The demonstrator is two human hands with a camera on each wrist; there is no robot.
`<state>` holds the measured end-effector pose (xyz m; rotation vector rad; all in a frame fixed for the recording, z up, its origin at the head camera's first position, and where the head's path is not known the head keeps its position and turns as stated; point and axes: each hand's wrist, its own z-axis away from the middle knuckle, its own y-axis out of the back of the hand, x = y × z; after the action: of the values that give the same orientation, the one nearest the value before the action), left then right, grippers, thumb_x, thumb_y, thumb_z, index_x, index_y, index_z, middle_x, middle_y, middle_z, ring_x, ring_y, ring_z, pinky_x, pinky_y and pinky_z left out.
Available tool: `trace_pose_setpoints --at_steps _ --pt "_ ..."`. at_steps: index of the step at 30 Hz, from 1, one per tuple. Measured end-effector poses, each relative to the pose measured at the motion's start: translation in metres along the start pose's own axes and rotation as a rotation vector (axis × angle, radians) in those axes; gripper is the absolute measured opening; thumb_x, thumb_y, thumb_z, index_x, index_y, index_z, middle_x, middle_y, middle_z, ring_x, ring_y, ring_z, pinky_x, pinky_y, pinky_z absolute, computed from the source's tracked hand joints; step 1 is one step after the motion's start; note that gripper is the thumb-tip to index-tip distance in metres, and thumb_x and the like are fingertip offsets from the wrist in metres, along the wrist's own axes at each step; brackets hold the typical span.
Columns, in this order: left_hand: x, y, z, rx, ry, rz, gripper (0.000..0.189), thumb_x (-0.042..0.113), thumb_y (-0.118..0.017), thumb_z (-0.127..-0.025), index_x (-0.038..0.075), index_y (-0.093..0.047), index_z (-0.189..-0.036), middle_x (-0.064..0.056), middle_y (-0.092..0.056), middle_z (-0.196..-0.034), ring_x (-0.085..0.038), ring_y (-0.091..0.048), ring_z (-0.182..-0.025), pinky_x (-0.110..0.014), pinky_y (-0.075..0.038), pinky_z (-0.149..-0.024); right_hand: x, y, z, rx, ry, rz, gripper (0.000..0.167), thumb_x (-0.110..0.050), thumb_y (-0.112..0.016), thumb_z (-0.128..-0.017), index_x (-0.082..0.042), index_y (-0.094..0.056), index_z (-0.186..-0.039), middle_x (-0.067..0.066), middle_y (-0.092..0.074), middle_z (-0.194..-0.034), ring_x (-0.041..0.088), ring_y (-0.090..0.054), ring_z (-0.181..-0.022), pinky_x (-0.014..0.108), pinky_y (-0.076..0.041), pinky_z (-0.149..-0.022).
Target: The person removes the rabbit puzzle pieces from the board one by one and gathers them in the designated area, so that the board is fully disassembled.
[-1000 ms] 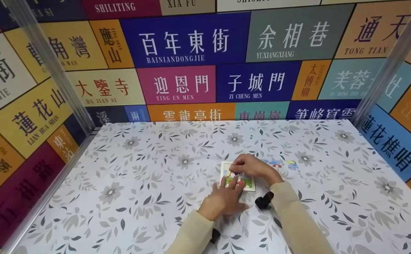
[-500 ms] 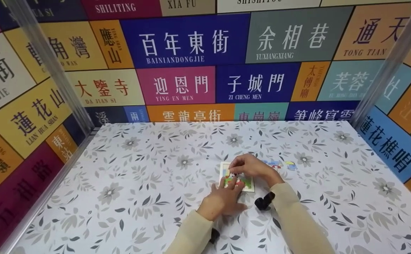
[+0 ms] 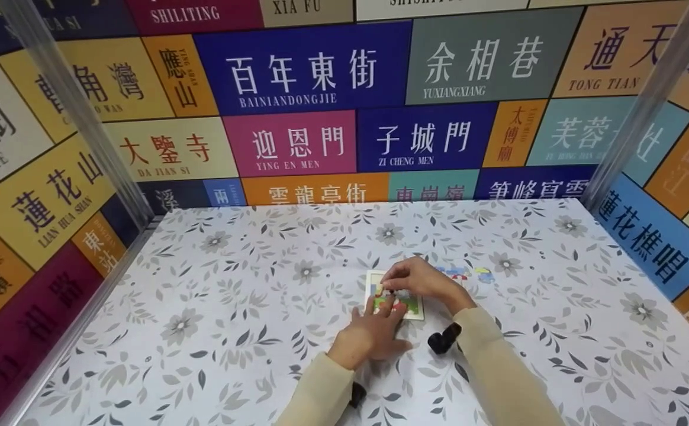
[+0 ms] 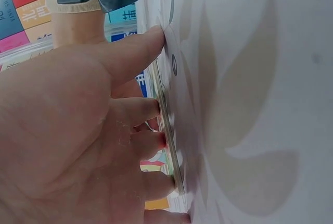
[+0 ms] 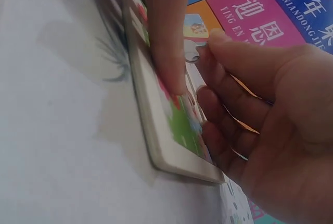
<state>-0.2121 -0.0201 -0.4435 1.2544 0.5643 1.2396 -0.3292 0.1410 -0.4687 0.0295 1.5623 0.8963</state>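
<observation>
A small jigsaw puzzle board [image 5: 151, 109] with a cream frame lies flat on the table under both hands. Green, red and white picture parts show inside it. My left hand [image 3: 374, 334] lies with its fingers spread, the fingertips pressing on the board's near part. In the left wrist view, its thumb rests on the cloth beside the board's edge. My right hand [image 3: 424, 281] reaches over the board's upper part. Between its thumb and forefinger, in the right wrist view, it pinches a puzzle piece [image 5: 196, 26] with blue, yellow and white print, tilted over the board.
Several loose puzzle pieces [image 3: 484, 274] lie right of the board, partly behind the right hand. A floral cloth [image 3: 250, 266] covers the table. Behind stands a wall of coloured sign panels [image 3: 303, 65], with clear posts at the table's corners.
The whole head view shifts slightly left. Both hands keep nearly the same places on the board, with only small movement of the right fingers.
</observation>
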Motion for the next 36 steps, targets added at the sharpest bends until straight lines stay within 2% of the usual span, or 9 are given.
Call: trace_pose_setpoints --at_steps 6,10,16,19,22,27,29,33,36 --pt "0.000 0.000 0.000 -0.002 -0.001 -0.002 0.074 0.048 -0.060 -0.095 0.024 -0.031 -0.159 -0.004 -0.022 -0.169 -0.036 -0.014 -0.157 -0.063 -0.021 -0.121 -0.003 -0.004 0.000 0.017 -0.021 0.026 0.013 -0.015 -0.067 -0.096 -0.004 -0.074 -0.098 0.004 -0.074 -0.091 0.010 -0.063 -0.083 0.025 -0.050 -0.079" --pt "0.000 0.000 0.000 -0.010 0.000 -0.004 0.074 0.048 -0.060 -0.096 0.024 -0.030 -0.159 -0.004 -0.021 -0.169 -0.036 -0.014 -0.157 -0.063 -0.021 -0.121 -0.005 -0.004 0.000 0.061 -0.014 0.052 0.013 -0.012 -0.064 -0.097 -0.002 -0.072 -0.096 0.006 -0.071 -0.087 0.009 -0.060 -0.079 0.025 -0.048 -0.077" --pt "0.001 0.000 -0.001 -0.016 0.002 0.001 0.074 0.049 -0.059 -0.096 0.026 -0.029 -0.159 -0.004 -0.019 -0.169 -0.037 -0.015 -0.156 -0.062 -0.020 -0.122 -0.007 0.013 0.009 0.298 -0.078 0.059 0.013 -0.014 -0.060 -0.099 -0.005 -0.069 -0.096 0.008 -0.068 -0.093 0.014 -0.055 -0.079 0.028 -0.045 -0.073" --pt "0.001 -0.001 -0.001 -0.019 0.006 0.014 0.074 0.048 -0.060 -0.096 0.026 -0.028 -0.159 -0.003 -0.018 -0.170 -0.037 -0.014 -0.157 -0.061 -0.019 -0.123 -0.005 0.031 0.017 0.354 -0.113 0.077 0.015 -0.016 -0.058 -0.100 -0.005 -0.068 -0.098 0.010 -0.067 -0.096 0.016 -0.054 -0.080 0.030 -0.044 -0.072" --pt "0.000 -0.001 -0.001 -0.021 0.012 0.032 0.074 0.047 -0.060 -0.096 0.026 -0.028 -0.160 -0.003 -0.017 -0.170 -0.037 -0.012 -0.157 -0.060 -0.017 -0.124 0.000 0.049 0.028 0.308 -0.130 0.104 0.016 -0.017 -0.058 -0.099 -0.003 -0.068 -0.100 0.008 -0.067 -0.093 0.015 -0.055 -0.078 0.029 -0.045 -0.070" --pt "0.000 -0.001 -0.001 -0.021 0.011 0.031 0.074 0.047 -0.060 -0.096 0.026 -0.028 -0.160 -0.004 -0.017 -0.170 -0.037 -0.012 -0.157 -0.061 -0.017 -0.124 0.014 0.069 0.044 0.144 -0.147 0.122 0.016 -0.012 -0.060 -0.097 0.002 -0.068 -0.098 0.001 -0.061 -0.077 0.013 -0.052 -0.069 0.029 -0.045 -0.064" --pt "0.000 -0.001 -0.002 -0.025 0.009 0.027 0.074 0.047 -0.059 -0.097 0.025 -0.027 -0.160 -0.004 -0.017 -0.170 -0.037 -0.011 -0.157 -0.061 -0.018 -0.123 0.020 0.073 0.048 0.102 -0.174 0.124 0.015 -0.010 -0.062 -0.095 0.003 -0.069 -0.097 -0.001 -0.059 -0.074 0.013 -0.051 -0.066 0.029 -0.044 -0.061" --pt "0.001 -0.002 -0.002 -0.028 0.011 0.027 0.074 0.048 -0.059 -0.097 0.026 -0.026 -0.160 -0.004 -0.016 -0.170 -0.037 -0.010 -0.157 -0.062 -0.017 -0.123 0.029 0.078 0.052 0.077 -0.227 0.134 0.014 -0.011 -0.064 -0.093 0.002 -0.070 -0.094 -0.001 -0.061 -0.071 0.013 -0.052 -0.060 0.028 -0.045 -0.057" --pt "0.002 -0.002 -0.001 -0.026 0.014 0.027 0.075 0.049 -0.058 -0.097 0.026 -0.026 -0.160 -0.004 -0.015 -0.170 -0.037 -0.010 -0.157 -0.062 -0.016 -0.123 0.031 0.078 0.053 0.093 -0.250 0.140 0.015 -0.013 -0.067 -0.093 0.001 -0.072 -0.094 -0.001 -0.063 -0.071 0.012 -0.053 -0.060 0.027 -0.045 -0.057"
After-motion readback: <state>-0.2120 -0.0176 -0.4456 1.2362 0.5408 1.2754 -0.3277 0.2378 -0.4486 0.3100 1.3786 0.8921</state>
